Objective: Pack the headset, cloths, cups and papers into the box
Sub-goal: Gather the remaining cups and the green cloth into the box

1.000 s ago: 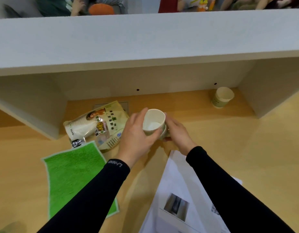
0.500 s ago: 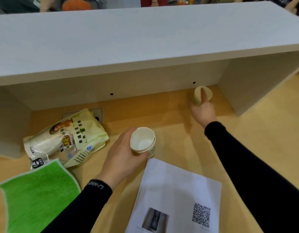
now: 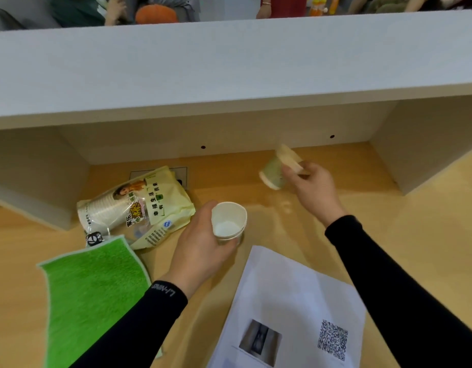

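My left hand (image 3: 200,251) grips a white paper cup (image 3: 228,224), which looks like two nested cups, upright just above the wooden desk. My right hand (image 3: 313,189) holds a second paper cup (image 3: 276,170) with a green print, tilted and lifted off the desk under the shelf. A green cloth (image 3: 94,293) lies flat at the lower left. White papers (image 3: 290,309) with a photo and a QR code lie at the lower middle, under my right forearm. No headset or box is in view.
A yellow bag with a sleeve of stacked paper cups (image 3: 134,208) lies beside the cloth, over a wall socket plate (image 3: 183,175). A grey shelf (image 3: 229,67) overhangs the back of the desk, with side panels left and right. People sit beyond it.
My right hand has picked the far cup up from the desk near the right panel and carried it left, tilted. My left hand keeps its cup in about the same place.
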The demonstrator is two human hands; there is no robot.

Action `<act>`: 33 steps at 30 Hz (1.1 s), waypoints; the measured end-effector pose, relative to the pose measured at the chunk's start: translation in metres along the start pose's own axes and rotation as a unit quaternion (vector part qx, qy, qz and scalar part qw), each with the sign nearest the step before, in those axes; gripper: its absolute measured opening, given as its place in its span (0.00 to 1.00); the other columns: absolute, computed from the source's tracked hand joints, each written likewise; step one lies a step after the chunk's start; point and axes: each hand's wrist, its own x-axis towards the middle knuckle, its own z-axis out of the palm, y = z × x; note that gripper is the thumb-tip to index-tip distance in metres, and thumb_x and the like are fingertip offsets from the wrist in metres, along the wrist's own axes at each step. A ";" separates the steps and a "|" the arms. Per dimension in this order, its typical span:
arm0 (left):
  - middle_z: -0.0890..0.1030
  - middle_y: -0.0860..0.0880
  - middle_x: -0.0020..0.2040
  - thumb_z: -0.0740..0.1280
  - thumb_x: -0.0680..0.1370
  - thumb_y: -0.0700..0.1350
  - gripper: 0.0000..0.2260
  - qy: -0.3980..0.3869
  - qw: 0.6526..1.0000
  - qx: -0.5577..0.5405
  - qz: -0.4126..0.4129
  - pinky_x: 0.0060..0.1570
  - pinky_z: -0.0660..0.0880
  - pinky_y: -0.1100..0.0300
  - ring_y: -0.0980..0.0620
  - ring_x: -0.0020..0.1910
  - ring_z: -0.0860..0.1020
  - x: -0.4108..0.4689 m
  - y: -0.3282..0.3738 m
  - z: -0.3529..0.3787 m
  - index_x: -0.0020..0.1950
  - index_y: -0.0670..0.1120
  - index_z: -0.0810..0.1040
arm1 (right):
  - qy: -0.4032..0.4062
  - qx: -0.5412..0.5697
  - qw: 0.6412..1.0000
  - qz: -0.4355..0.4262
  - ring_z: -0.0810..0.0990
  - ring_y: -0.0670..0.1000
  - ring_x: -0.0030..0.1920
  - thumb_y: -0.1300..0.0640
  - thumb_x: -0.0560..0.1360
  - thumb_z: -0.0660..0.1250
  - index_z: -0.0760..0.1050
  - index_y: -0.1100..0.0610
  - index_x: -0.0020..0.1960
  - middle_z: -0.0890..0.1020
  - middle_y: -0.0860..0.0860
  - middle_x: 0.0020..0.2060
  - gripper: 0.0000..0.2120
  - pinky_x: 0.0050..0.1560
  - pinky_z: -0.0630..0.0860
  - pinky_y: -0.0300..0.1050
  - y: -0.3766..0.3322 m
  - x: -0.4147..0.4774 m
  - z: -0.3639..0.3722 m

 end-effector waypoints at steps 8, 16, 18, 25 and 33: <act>0.79 0.51 0.56 0.75 0.65 0.53 0.29 0.083 0.995 -0.053 0.001 0.47 0.75 0.53 0.48 0.53 0.78 -0.026 -0.011 -0.035 0.62 0.52 0.69 | -0.093 -0.031 0.979 -0.180 0.74 0.48 0.43 0.48 0.69 0.71 0.67 0.47 0.33 0.74 0.46 0.43 0.14 0.42 0.71 0.40 -0.073 -0.095 0.060; 0.77 0.52 0.60 0.74 0.65 0.49 0.32 0.166 0.981 -0.089 0.048 0.49 0.72 0.60 0.50 0.56 0.77 -0.094 -0.058 -0.106 0.66 0.50 0.67 | -0.145 -0.181 0.941 -0.245 0.72 0.48 0.44 0.48 0.68 0.70 0.65 0.50 0.35 0.70 0.48 0.44 0.14 0.42 0.66 0.40 -0.122 -0.167 0.121; 0.75 0.51 0.64 0.75 0.66 0.50 0.36 0.187 0.975 -0.100 0.069 0.52 0.71 0.61 0.50 0.60 0.76 -0.116 -0.074 -0.128 0.70 0.51 0.64 | -0.176 -0.140 0.942 -0.247 0.72 0.43 0.44 0.46 0.69 0.68 0.66 0.51 0.44 0.70 0.46 0.45 0.14 0.42 0.68 0.34 -0.136 -0.199 0.143; 0.76 0.48 0.56 0.74 0.68 0.51 0.41 0.271 0.954 -0.033 0.121 0.43 0.66 0.65 0.52 0.50 0.76 -0.219 -0.150 -0.224 0.74 0.57 0.52 | -0.219 0.056 0.953 -0.200 0.68 0.46 0.67 0.47 0.80 0.51 0.58 0.53 0.74 0.69 0.47 0.66 0.23 0.67 0.65 0.43 -0.192 -0.316 0.236; 0.76 0.56 0.57 0.74 0.68 0.52 0.29 0.342 0.934 -0.020 0.096 0.50 0.72 0.69 0.59 0.54 0.74 -0.311 -0.238 -0.322 0.66 0.52 0.70 | -0.362 0.150 0.912 -0.120 0.79 0.49 0.55 0.51 0.78 0.60 0.69 0.44 0.68 0.79 0.48 0.60 0.18 0.51 0.79 0.49 -0.248 -0.405 0.342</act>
